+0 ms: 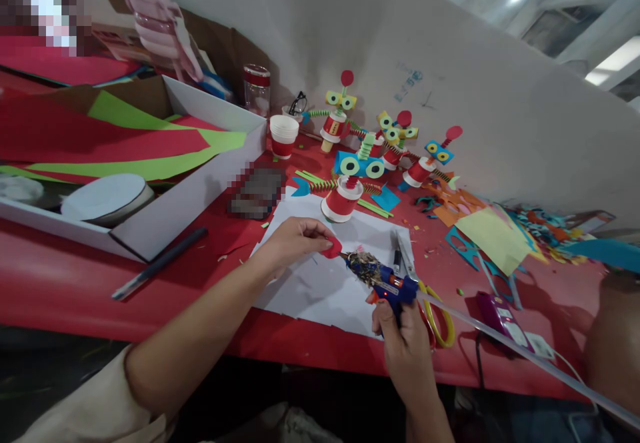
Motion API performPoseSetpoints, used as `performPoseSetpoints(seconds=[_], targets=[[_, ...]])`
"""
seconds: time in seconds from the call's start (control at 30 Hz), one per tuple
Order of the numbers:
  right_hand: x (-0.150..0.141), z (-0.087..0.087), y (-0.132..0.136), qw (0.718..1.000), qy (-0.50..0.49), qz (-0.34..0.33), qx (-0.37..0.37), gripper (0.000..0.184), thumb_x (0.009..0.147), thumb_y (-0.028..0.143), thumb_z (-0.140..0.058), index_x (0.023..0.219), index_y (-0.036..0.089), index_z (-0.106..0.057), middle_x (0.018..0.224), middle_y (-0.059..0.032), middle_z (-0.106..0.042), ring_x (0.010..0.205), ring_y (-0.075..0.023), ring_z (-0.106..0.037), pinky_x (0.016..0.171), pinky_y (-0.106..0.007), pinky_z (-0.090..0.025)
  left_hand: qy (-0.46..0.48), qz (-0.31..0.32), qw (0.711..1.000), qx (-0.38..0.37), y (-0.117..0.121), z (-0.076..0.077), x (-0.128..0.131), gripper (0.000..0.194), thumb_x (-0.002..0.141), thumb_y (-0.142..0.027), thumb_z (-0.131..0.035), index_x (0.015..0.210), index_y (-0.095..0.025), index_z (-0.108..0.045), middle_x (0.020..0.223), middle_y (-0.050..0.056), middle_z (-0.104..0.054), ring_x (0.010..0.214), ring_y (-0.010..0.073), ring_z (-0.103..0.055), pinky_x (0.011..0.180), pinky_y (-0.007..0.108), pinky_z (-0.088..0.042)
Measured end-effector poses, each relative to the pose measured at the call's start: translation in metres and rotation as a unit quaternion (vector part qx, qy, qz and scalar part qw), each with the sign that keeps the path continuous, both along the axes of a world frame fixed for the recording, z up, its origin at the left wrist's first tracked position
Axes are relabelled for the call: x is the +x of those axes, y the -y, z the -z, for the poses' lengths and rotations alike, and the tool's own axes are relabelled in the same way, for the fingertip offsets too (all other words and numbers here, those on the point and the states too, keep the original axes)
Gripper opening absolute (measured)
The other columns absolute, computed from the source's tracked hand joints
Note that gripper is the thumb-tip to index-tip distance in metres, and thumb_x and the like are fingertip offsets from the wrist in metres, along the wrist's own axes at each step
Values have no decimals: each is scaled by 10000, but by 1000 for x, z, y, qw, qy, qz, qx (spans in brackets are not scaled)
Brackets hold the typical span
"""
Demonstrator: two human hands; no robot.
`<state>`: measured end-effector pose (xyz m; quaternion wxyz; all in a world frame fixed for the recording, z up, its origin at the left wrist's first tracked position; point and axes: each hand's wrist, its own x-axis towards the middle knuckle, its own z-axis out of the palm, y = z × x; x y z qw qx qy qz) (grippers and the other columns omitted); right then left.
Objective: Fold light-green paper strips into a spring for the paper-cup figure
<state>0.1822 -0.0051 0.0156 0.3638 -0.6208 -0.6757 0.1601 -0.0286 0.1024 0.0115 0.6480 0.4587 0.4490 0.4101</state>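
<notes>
My left hand pinches a small red paper piece above the white paper sheets. In my right hand is a blue hot glue gun, its front crusted with residue and a long clear glue stick trailing from its back. The nozzle points left and meets or nearly meets the red piece. Just beyond stands a paper-cup figure with a blue eye band, a green folded strip on top and folded-paper arms. Scissors with yellow handles lie partly behind the glue gun.
Several finished cup figures stand along the wall. A white box of coloured paper sits left, near a dark marker and stacked paper cups. Paper scraps and a purple power strip lie right.
</notes>
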Motion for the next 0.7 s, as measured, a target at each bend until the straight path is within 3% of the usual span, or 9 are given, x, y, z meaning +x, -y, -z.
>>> performPoseSetpoints(seconds=[0.3, 0.53, 0.7], targets=[[-1, -1, 2, 1000, -4, 7, -18, 283, 942, 437, -417, 854, 201, -546, 626, 4, -542, 542, -154, -526, 522, -272, -420, -4, -5, 1000, 6, 0, 0, 0, 131, 653, -212, -724, 770, -155, -705, 696, 37, -713, 673, 143, -626, 680, 279, -455], [-1, 0, 2, 1000, -8, 4, -15, 251, 938, 413, -429, 809, 217, -517, 625, 7, -532, 545, -157, -511, 534, -285, -408, 6, 0, 1000, 3, 1, -2, 0, 131, 650, -214, -729, 762, -152, -701, 685, 39, -715, 664, 142, -629, 674, 277, -457], [-1, -1, 1, 1000, -19, 0, -22, 220, 937, 399, -439, 879, 211, -536, 650, 2, -549, 553, -156, -512, 534, -284, -414, 10, 3, 1000, -2, 1, -3, -1, 111, 655, -203, -722, 753, -156, -703, 684, 36, -714, 662, 137, -629, 672, 271, -457]])
